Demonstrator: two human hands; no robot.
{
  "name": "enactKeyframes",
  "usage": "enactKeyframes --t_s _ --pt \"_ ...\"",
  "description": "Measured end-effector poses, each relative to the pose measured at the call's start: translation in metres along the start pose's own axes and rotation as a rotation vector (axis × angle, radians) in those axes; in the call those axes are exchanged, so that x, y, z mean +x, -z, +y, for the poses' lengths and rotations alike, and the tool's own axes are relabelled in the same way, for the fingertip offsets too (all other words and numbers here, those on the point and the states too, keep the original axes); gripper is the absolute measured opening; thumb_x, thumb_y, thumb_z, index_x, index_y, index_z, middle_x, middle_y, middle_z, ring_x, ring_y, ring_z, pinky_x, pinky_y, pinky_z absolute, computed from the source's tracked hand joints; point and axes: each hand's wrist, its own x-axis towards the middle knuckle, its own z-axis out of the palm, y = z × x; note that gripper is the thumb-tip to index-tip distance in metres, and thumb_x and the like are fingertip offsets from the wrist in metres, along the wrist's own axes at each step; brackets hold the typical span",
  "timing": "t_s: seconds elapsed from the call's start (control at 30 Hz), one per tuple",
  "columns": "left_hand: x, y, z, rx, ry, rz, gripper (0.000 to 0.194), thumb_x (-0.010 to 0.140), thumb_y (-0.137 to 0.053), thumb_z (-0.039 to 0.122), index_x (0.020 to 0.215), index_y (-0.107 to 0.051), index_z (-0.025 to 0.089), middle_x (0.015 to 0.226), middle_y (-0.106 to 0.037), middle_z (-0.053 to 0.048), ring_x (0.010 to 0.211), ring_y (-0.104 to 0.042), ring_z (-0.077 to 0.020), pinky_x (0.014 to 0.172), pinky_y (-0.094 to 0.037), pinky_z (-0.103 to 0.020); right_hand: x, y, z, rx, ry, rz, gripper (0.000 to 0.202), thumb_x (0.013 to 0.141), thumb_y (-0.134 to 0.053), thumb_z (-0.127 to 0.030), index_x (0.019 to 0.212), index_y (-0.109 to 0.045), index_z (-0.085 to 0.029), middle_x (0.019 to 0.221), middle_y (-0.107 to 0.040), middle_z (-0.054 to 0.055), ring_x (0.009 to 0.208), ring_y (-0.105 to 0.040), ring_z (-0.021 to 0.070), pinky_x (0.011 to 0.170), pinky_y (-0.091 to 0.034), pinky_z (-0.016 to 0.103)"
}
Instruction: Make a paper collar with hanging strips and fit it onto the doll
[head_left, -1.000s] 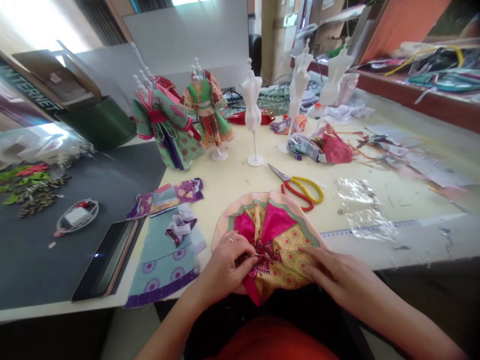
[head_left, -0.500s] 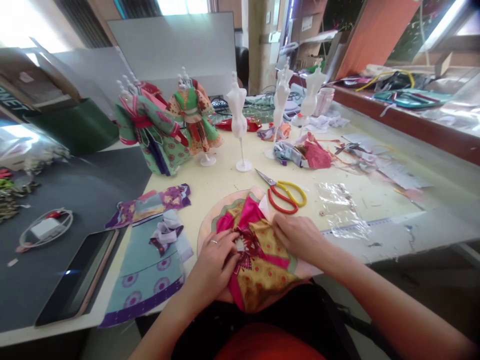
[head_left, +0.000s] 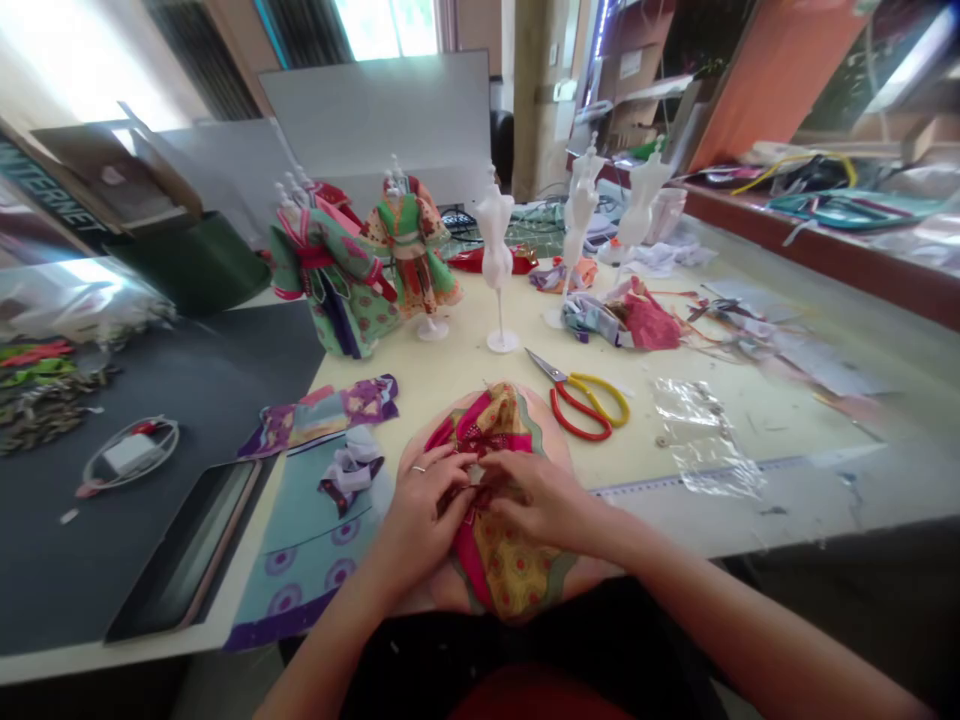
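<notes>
A small doll skirt in gold and magenta, edged in green and pale pink, lies spread at the table's front edge and over my lap. Its gathered dark red centre sits between my hands. My left hand, with a ring on one finger, grips the gathered cloth from the left. Fingers curled, my right hand pinches at the same gathered middle from the right, its fingertips close to the left ones. What exactly lies between the fingertips is partly hidden. Scissors with red and yellow handles lie beyond my right hand.
To the left are blue-and-purple cloth pieces, a tablet and a coiled white cable. Dressed doll forms and a bare white mannequin stand behind. A clear plastic bag and fabric scraps lie right.
My right hand has moved left from the skirt's right edge to its gathered centre, beside my left hand. The skirt's cloth lies differently now, with gold at the top. The view has shifted slightly.
</notes>
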Motion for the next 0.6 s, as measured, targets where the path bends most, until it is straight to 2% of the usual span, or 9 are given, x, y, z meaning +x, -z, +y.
enactKeyframes --t_s 0.17,0.23,0.3,0.4,0.5,0.6 --pt "0.002 0.006 -0.001 0.072 -0.106 -0.12 0.01 0.091 -0.05 0.021 0.09 -0.059 0.024 0.101 -0.069 0.001 0.117 -0.051 -0.022 0.105 -0.032 -0.047 -0.022 -0.001 0.002 -0.048 -0.015 -0.058 0.035 0.081 -0.057 -0.016 0.115 -0.056 -0.015 0.102 -0.066 0.008 0.095 -0.058 0.0206 0.088 -0.045 0.036" --pt "0.001 0.006 -0.004 0.11 -0.116 -0.155 0.012 0.091 -0.047 0.02 0.089 -0.058 0.023 0.102 -0.068 0.0 0.115 -0.053 -0.0219 0.105 -0.032 -0.047 -0.03 0.004 0.005 -0.166 -0.02 -0.046 0.031 0.083 -0.054 -0.015 0.113 -0.057 -0.014 0.102 -0.064 0.009 0.096 -0.056 0.0224 0.088 -0.044 0.038" --pt "0.0 0.003 -0.009 0.154 -0.106 -0.137 0.013 0.091 -0.046 0.02 0.087 -0.058 0.022 0.107 -0.067 -0.002 0.113 -0.054 -0.0224 0.104 -0.032 -0.047 -0.034 0.01 0.01 -0.283 -0.022 -0.038 0.026 0.084 -0.051 -0.015 0.109 -0.058 -0.014 0.102 -0.062 0.011 0.096 -0.053 0.0237 0.086 -0.044 0.039" --pt "0.004 0.0 -0.02 0.243 -0.085 -0.085 0.013 0.09 -0.047 0.024 0.085 -0.059 0.021 0.111 -0.067 -0.005 0.109 -0.057 -0.0252 0.104 -0.032 -0.05 -0.022 0.017 0.02 -0.373 -0.031 -0.031 0.02 0.084 -0.051 -0.017 0.102 -0.059 -0.012 0.104 -0.061 0.013 0.098 -0.051 0.0253 0.088 -0.043 0.04" --pt "0.015 -0.002 -0.03 0.341 -0.075 -0.069 0.017 0.089 -0.046 0.028 0.083 -0.06 0.021 0.114 -0.066 -0.008 0.111 -0.057 -0.0289 0.1 -0.035 -0.052 0.004 0.022 0.032 -0.409 -0.018 -0.024 0.019 0.084 -0.053 -0.02 0.102 -0.058 -0.014 0.109 -0.06 0.013 0.107 -0.049 0.0249 0.095 -0.04 0.039" --pt "0.026 0.0 -0.037 0.405 -0.078 -0.041 0.02 0.088 -0.045 0.031 0.083 -0.061 0.021 0.114 -0.067 -0.009 0.111 -0.057 -0.0315 0.097 -0.037 -0.054 0.022 0.025 0.034 -0.435 -0.055 0.057 0.027 0.086 -0.045 -0.011 0.111 -0.054 -0.009 0.13 -0.049 0.02 0.116 -0.044 0.0275 0.099 -0.035 0.046"
